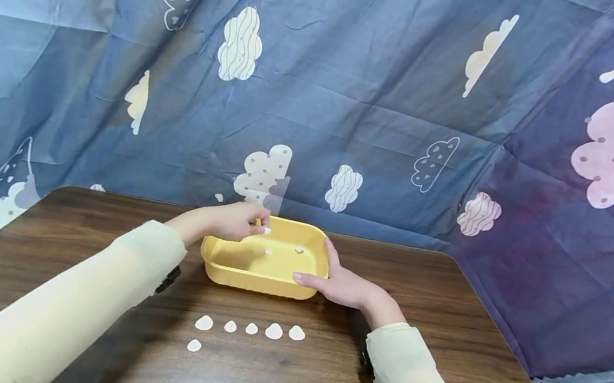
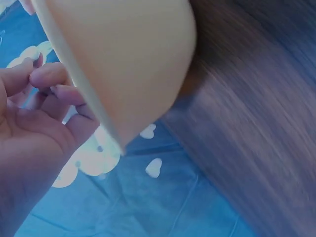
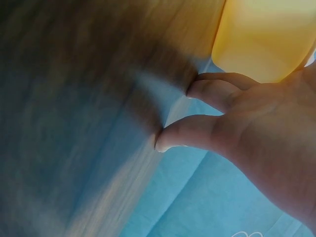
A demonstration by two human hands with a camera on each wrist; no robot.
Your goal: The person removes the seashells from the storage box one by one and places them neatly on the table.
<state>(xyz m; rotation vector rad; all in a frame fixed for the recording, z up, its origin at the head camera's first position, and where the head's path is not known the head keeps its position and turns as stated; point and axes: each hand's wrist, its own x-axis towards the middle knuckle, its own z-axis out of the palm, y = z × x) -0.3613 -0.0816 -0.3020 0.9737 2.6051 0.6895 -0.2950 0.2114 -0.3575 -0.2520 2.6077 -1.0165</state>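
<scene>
A yellow plastic bin (image 1: 262, 282) with rounded corners stands on the table. Above its back left part, my left hand (image 1: 235, 220) pinches a small white shell-like piece (image 1: 266, 230) between thumb and fingertips. My right hand (image 1: 344, 284) grips the bin's right end, thumb over the front rim and the other fingers around the outside. Inside the bin lie two small pieces, one near the middle (image 1: 268, 251) and another farther right (image 1: 299, 250). In the left wrist view, the bin's outer wall (image 2: 123, 59) hides part of the left fingers (image 2: 52, 75).
In front of the bin, several white pieces (image 1: 274, 331) form a row on the brown wooden table (image 1: 415, 292). One more piece (image 1: 194, 345) sits below the row's left end. A blue cloud-patterned cloth (image 1: 317, 104) hangs behind the table's far edge.
</scene>
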